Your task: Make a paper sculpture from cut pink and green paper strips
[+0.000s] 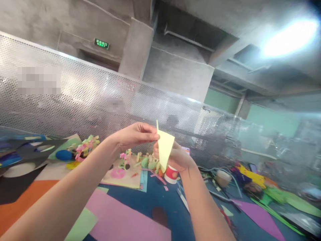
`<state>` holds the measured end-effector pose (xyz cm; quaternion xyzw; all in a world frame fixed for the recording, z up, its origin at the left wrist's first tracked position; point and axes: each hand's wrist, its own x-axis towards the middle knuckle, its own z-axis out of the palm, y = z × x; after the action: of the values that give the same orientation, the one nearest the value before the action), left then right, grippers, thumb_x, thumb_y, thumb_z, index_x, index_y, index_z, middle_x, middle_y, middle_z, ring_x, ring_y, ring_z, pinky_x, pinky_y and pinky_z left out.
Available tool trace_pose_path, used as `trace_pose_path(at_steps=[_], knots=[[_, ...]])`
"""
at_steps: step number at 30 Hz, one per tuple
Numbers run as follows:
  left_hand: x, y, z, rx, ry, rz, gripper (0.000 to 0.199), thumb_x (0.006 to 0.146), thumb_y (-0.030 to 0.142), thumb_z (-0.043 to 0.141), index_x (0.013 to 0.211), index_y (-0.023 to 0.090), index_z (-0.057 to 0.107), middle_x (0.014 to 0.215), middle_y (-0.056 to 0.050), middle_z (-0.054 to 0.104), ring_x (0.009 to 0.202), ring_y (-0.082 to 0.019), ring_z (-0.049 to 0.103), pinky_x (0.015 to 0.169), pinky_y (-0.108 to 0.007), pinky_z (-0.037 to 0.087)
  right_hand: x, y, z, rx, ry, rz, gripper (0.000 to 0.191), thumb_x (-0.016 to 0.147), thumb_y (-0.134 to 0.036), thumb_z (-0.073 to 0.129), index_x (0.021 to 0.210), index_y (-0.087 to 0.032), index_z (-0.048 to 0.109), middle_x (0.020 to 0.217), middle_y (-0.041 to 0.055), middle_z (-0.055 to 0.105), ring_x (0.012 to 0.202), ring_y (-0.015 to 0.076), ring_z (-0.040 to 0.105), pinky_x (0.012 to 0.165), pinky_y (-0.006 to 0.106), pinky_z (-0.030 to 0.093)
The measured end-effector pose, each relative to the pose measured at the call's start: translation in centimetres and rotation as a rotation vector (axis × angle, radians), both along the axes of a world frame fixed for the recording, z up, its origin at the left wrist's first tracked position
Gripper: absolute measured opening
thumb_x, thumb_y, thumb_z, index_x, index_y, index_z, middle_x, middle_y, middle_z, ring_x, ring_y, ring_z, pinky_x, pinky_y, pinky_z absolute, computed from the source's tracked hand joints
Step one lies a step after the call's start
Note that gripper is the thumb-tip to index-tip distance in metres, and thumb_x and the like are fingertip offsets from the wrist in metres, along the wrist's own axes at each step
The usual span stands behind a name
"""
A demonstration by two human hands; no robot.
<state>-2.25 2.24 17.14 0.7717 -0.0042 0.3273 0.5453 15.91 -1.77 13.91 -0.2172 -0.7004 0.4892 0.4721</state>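
A pale yellow piece of craft sheet [166,147] is held up in front of me, above the blue table. My left hand [139,134] pinches its upper left edge between thumb and fingers. A thin upright strip of the same colour stands out above those fingertips. My right hand [177,155] is behind the sheet and grips it; the sheet hides most of its fingers. Just below the hands is a red and white paper cup [171,174]. Small green and orange craft pieces [151,163] lie beside the cup.
Pink sheet [130,217] and orange sheet [32,201] cover the near left. A board with pink and green figures [122,175] lies beyond. Scissors or a knife with a pale handle [183,199], a beige cup [223,178] and a purple sheet [258,216] lie right. A perforated metal panel [100,93] stands behind.
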Motion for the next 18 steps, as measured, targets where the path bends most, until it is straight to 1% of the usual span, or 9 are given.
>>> trace_pose_path(at_steps=[4, 6, 8, 14, 18], knots=[[0.12, 0.03, 0.00, 0.016, 0.003, -0.029, 0.017, 0.080, 0.021, 0.062, 0.068, 0.011, 0.069, 0.064, -0.001, 0.064, 0.064, -0.009, 0.059, 0.067, -0.021, 0.046, -0.05, 0.20, 0.01, 0.012, -0.006, -0.006, 0.016, 0.066, -0.030, 0.074, 0.077, -0.020, 0.068, 0.066, -0.0003, 0.060, 0.057, 0.0105, 0.054, 0.057, 0.026, 0.047], [0.17, 0.02, -0.02, 0.004, 0.004, -0.023, 0.016, 0.080, 0.021, 0.062, 0.069, 0.012, 0.069, 0.064, -0.001, 0.064, 0.064, -0.009, 0.059, 0.067, -0.021, 0.046, -0.04, 0.20, 0.05, 0.014, -0.010, -0.016, 0.017, 0.066, -0.032, 0.074, 0.077, -0.020, 0.068, 0.069, 0.0010, 0.062, 0.061, 0.0127, 0.057, 0.060, 0.028, 0.049], [0.17, 0.04, -0.02, -0.015, 0.005, -0.011, 0.013, 0.079, 0.021, 0.063, 0.073, 0.012, 0.070, 0.064, 0.000, 0.064, 0.063, -0.008, 0.059, 0.066, -0.020, 0.046, -0.06, 0.16, 0.11, 0.011, -0.015, -0.029, 0.015, 0.066, -0.031, 0.074, 0.076, -0.020, 0.068, 0.069, 0.0012, 0.063, 0.063, 0.0133, 0.057, 0.062, 0.029, 0.049], [-0.03, 0.23, -0.07, 0.003, 0.012, 0.010, 0.011, 0.078, 0.021, 0.064, 0.075, 0.014, 0.071, 0.065, 0.000, 0.065, 0.064, -0.007, 0.058, 0.066, -0.019, 0.046, -0.48, -0.18, 0.51, -0.012, -0.020, -0.058, 0.012, 0.063, -0.025, 0.076, 0.072, -0.020, 0.069, 0.064, -0.0017, 0.061, 0.060, 0.0097, 0.054, 0.061, 0.024, 0.046], [-0.34, 0.55, -0.12, 0.007, 0.010, 0.049, 0.008, 0.077, 0.021, 0.066, 0.074, 0.015, 0.071, 0.071, 0.000, 0.066, 0.069, -0.008, 0.059, 0.070, -0.018, 0.045, -0.81, -0.70, 0.92, -0.037, -0.023, -0.080, 0.013, 0.063, -0.027, 0.076, 0.070, -0.019, 0.068, 0.064, -0.0032, 0.058, 0.059, 0.0076, 0.052, 0.061, 0.021, 0.045]])
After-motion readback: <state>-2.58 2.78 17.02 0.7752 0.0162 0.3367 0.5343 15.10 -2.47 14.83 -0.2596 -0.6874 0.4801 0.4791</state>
